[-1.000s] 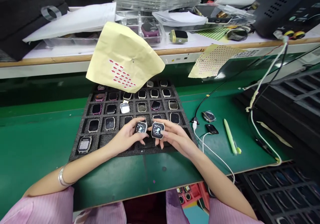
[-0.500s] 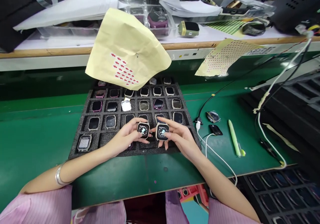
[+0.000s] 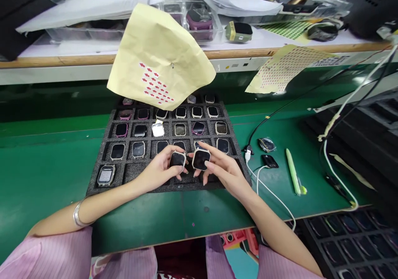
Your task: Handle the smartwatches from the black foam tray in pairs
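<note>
My left hand [image 3: 163, 165] grips a square smartwatch [image 3: 177, 160] with a light case, its screen dark. In my right hand [image 3: 222, 167] is a second smartwatch [image 3: 201, 159] of the same kind, also dark, with a finger against its screen. Both are held side by side, a little apart, over the front of a black foam tray [image 3: 130, 175]. Its compartments hold several more watch bodies, among them a lit one [image 3: 106, 175] at the front left and a white-faced one [image 3: 158, 129]. My hands hide some front compartments.
Right of the tray lie a black charging pad [image 3: 269, 161] with a white cable, a coiled item in clear wrap [image 3: 266, 144] and a green pen [image 3: 293, 171]. A yellow sticker sheet [image 3: 161, 51] hangs from the shelf over the tray's back. More foam trays [image 3: 338, 241] stand at the lower right.
Both held watches' screens have gone from a lit watch face to dark. The watches tilt slightly differently in my fingers; my hands stay in nearly the same place.
</note>
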Motion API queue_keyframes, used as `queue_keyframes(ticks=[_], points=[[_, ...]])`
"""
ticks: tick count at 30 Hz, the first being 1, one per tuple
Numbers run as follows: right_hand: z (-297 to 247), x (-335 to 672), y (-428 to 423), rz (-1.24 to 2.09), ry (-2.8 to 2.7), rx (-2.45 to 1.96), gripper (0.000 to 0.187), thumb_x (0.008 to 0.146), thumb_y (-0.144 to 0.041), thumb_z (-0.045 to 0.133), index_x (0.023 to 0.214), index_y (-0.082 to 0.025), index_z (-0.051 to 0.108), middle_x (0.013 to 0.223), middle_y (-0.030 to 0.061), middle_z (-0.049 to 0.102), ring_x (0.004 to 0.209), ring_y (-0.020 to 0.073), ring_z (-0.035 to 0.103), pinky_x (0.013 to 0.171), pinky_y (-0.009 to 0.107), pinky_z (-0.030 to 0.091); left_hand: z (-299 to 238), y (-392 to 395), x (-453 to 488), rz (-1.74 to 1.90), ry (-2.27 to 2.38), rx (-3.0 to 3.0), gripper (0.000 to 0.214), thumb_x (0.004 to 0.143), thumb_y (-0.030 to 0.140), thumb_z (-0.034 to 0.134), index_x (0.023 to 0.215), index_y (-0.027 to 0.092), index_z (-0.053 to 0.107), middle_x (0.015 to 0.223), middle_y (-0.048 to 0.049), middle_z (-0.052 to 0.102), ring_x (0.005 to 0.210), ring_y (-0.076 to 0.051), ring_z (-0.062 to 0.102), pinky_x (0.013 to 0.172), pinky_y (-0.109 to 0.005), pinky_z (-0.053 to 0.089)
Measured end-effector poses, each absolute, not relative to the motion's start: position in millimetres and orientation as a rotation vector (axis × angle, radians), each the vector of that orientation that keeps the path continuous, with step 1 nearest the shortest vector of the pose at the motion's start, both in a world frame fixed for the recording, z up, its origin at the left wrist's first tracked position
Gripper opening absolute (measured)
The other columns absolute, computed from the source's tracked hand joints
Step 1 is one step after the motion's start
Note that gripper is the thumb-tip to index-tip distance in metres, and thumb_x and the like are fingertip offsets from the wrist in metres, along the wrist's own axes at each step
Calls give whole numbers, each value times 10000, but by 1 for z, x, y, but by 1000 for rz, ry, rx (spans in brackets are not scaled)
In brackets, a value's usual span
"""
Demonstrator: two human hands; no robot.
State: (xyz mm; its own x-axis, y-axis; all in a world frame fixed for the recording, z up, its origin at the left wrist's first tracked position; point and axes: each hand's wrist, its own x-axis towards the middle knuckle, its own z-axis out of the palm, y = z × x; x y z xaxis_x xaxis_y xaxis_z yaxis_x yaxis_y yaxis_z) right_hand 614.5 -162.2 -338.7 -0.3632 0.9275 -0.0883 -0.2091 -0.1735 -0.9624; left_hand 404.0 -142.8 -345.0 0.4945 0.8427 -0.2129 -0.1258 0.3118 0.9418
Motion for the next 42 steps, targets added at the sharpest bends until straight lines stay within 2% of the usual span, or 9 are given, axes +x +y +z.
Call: queue_keyframes(ticks=[3,6,9,14,18,25,29,34,42], points=[[-338,615,-161,1728,-1182,-870,511,892,-277,618,1374,-238,453,1163,110,615,799,204,651,549,288,557,-347,-143,404,756,886,1152,341,768,211,673,1056,203,492,822,12,528,605,-101,556,482,-198,460],[-340,615,-160,1719,-1175,-860,452,861,-265,662,1296,-219,544,1028,87,643,746,195,652,530,276,551,-345,-145,403,727,917,1196,307,793,241,648,1051,207,485,732,48,468,480,-65,438,419,-197,366],[-344,616,-159,1739,-1176,-823,404,842,-242,689,1235,-206,601,930,67,652,690,180,656,527,269,548,-343,-146,401,707,925,1258,255,802,201,602,1036,193,501,750,41,460,517,-71,448,452,-206,353],[-345,616,-161,1782,-1217,-769,444,846,-237,698,1270,-189,577,769,45,666,686,190,656,521,271,543,-339,-148,401,739,933,1299,295,806,211,591,1087,199,502,778,35,470,535,-79,426,521,-233,372],[-344,615,-163,1777,-1213,-774,468,840,-272,708,1277,-173,570,743,47,669,666,189,648,498,266,534,-339,-150,403,755,932,1321,335,812,245,600,1128,208,496,834,15,501,568,-95,426,566,-251,383],[-344,616,-162,1775,-1215,-806,411,845,-223,695,1241,-155,606,714,38,670,629,177,660,503,258,546,-343,-149,400,726,917,1511,291,831,151,535,1117,190,497,824,10,517,726,-132,470,680,-250,385],[-346,617,-163,1772,-1237,-764,411,852,-229,691,1248,-166,601,724,40,676,622,175,663,492,248,548,-344,-148,399,756,926,1527,345,842,161,537,1179,208,475,912,0,534,806,-143,493,751,-257,399],[-345,618,-163,1767,-1250,-819,406,849,-239,700,1237,-158,613,679,28,663,600,169,652,491,249,552,-341,-149,399,720,931,1555,310,833,132,524,1132,204,492,856,16,530,757,-132,487,700,-238,387],[-340,618,-164,1752,-1252,-845,404,826,-235,721,1215,-169,635,720,21,647,598,149,642,500,236,564,-338,-149,399,693,892,1608,317,835,122,527,1136,206,473,890,11,538,780,-129,498,702,-233,393]])
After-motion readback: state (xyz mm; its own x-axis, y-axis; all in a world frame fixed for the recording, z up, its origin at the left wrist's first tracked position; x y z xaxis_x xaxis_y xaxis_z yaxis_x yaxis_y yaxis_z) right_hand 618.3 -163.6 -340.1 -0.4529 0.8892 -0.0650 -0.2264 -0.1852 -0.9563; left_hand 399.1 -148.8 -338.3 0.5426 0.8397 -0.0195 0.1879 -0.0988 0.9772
